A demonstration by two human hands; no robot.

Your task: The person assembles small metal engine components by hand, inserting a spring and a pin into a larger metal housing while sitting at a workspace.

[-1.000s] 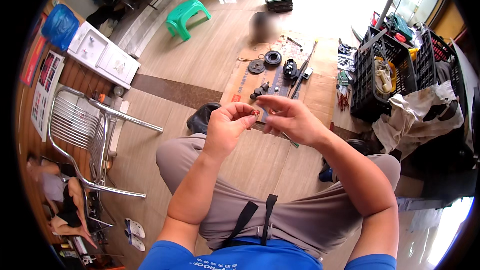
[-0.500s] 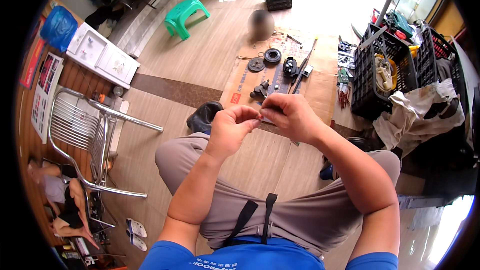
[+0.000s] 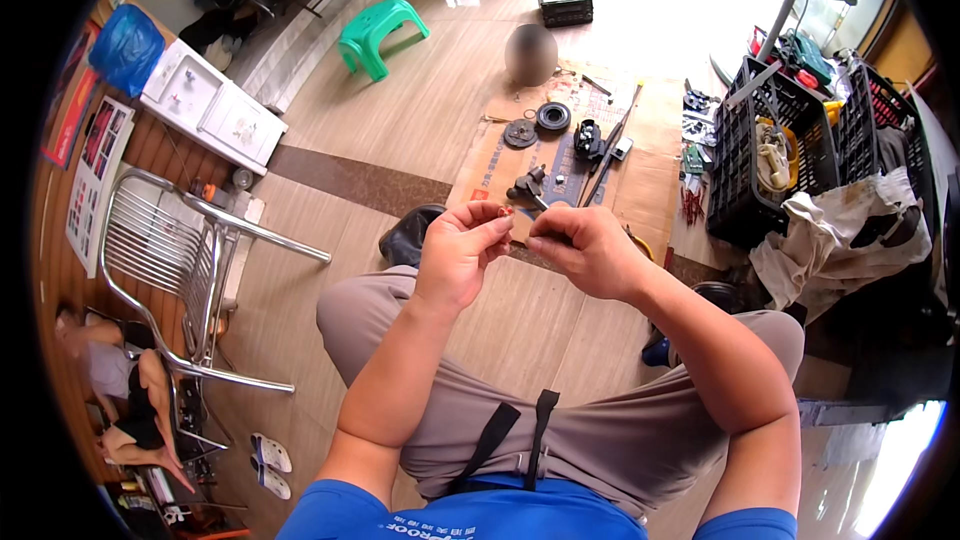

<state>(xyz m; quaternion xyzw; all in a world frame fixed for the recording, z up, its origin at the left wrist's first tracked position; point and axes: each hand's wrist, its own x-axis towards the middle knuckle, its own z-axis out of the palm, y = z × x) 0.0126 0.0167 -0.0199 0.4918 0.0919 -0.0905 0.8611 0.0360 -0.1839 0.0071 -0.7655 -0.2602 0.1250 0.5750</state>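
My left hand (image 3: 458, 254) is closed in a pinch, with a tiny reddish piece (image 3: 506, 211) at its thumb and fingertips. Too small to name, the piece shows only a red and pale edge. A short gap to the right, my right hand (image 3: 592, 252) is also closed, thumb pressed to curled fingers; whatever it may hold is hidden. Both hands are raised over my spread knees. Beyond them on a cardboard sheet (image 3: 655, 155) lie a grey metal part (image 3: 527, 186), a round disc (image 3: 520, 134), a black ring-shaped part (image 3: 553, 117) and a black housing (image 3: 588, 139).
Black plastic crates (image 3: 765, 215) stand at the right, a pale cloth (image 3: 840, 240) draped beside them. A metal chair (image 3: 150, 240) is on the left, with a green stool (image 3: 383, 30) farther off. Someone sits low at the lower left. A long thin tool (image 3: 615, 130) lies on the cardboard.
My hands have come slightly apart. The left one has turned so the reddish piece shows above its fingertips, while the right has dropped a little and moved right. The whole view has shifted slightly.
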